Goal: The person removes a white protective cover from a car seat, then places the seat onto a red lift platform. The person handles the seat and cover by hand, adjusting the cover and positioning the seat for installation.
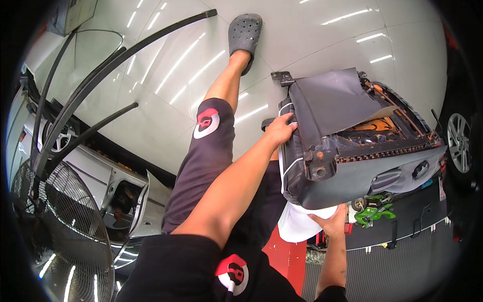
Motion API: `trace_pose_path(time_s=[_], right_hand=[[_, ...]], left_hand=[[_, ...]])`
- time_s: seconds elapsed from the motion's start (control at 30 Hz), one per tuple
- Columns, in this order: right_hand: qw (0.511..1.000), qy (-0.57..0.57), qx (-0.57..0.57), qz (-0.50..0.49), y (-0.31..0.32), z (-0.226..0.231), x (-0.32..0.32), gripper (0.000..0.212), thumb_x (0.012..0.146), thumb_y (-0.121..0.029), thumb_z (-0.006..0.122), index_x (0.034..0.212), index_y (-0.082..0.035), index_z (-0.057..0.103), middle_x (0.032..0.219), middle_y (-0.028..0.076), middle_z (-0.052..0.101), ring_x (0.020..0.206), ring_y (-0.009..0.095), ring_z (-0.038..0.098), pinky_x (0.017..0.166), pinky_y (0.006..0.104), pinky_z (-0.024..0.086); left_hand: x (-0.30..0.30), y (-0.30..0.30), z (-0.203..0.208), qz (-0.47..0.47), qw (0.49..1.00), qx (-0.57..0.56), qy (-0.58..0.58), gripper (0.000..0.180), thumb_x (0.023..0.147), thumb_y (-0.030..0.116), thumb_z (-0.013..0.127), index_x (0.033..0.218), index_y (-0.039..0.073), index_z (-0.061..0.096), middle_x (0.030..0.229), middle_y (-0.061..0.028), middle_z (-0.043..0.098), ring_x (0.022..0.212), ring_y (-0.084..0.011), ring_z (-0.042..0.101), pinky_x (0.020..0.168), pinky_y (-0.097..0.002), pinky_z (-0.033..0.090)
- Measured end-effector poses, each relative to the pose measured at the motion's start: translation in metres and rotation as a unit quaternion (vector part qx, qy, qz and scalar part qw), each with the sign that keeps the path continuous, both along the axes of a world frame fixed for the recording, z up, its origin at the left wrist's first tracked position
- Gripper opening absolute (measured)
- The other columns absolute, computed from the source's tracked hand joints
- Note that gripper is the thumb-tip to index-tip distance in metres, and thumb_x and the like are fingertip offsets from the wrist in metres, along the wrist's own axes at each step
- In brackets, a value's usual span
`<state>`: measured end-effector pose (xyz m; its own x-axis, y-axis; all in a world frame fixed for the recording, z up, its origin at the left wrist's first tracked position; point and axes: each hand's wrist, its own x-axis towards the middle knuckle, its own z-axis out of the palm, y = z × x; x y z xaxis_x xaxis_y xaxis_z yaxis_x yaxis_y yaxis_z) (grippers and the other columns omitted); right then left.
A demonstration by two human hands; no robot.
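A dark grey car seat (347,189) lies tipped on its side in front of me. Its underside shows a rusty metal frame, a toothed rail (382,152) and a loose grey flap of cover (332,98). My left hand (282,130) is closed over the seat's near left edge, beside a white cord (285,176) along that edge. Below the seat, a smooth white sheet-like piece (299,221) hangs out. My right hand (332,220) grips this white piece close under the seat's side, thumb across it; its other fingers are partly hidden.
A large caged fan (75,211) stands at the left, with curved black bars (126,53) over the glossy floor (302,45). Green-bodied tools (375,209) lie on a dark surface (417,214) at the lower right. A car wheel (459,143) is at the far right.
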<state>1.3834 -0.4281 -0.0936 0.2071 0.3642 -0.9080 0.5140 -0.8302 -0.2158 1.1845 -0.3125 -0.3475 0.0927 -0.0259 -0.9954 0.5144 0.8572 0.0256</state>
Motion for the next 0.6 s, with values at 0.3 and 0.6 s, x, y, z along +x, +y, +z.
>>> trace_pose_path(time_s=[0.3,0.6], right_hand=[[1.000,-0.010,0.008,-0.018,-0.002,0.002,0.000,0.095,0.050,-0.023,0.105,0.129,-0.001,0.057,0.119,0.019,0.068,0.111,0.039,0.067,0.097,0.0477,0.053],[0.999,0.003,-0.019,-0.033,0.016,0.010,0.003,0.091,0.055,-0.026,0.102,0.129,0.001,0.057,0.126,0.024,0.066,0.120,0.040,0.062,0.104,0.0494,0.047]], left_hand=[[-0.001,-0.034,-0.034,-0.131,0.982,0.124,0.056,0.019,0.093,0.022,0.076,0.092,0.003,0.076,0.090,-0.0182,0.076,0.090,-0.0317,0.074,0.082,-0.0450,0.055],[-0.010,-0.056,-0.009,0.054,0.982,0.139,0.117,0.017,0.093,0.022,0.077,0.091,0.005,0.072,0.083,-0.0097,0.073,0.080,-0.0213,0.067,0.079,-0.0397,0.053]])
